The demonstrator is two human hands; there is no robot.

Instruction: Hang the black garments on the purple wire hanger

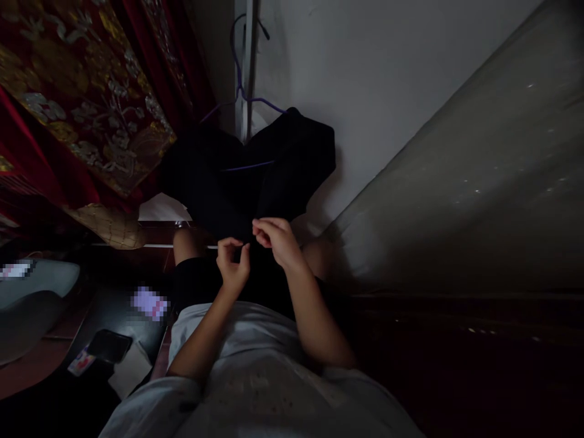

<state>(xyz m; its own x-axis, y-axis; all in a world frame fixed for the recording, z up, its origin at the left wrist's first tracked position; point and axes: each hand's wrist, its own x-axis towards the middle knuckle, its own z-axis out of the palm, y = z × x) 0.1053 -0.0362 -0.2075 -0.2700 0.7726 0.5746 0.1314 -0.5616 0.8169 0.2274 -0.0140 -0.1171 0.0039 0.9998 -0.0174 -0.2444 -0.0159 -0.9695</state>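
Observation:
A black garment (255, 173) hangs on a purple wire hanger (241, 91) against the white wall, its lower part reaching down to my hands. My left hand (233, 263) is curled with fingers pinched together at the dark cloth's lower edge. My right hand (276, 240) is just to its right, fingertips pinched on the same dark cloth. What exactly sits between the fingers is lost in the dim light. My white shirt (255, 377) fills the bottom of the view.
A red and gold patterned cloth (82, 79) hangs at upper left. A grey-green surface (479, 182) slopes along the right. At lower left lie a dark phone (109, 345), papers (132, 371) and a pale curved object (31, 298). A white vertical pipe (246, 67) runs behind the hanger.

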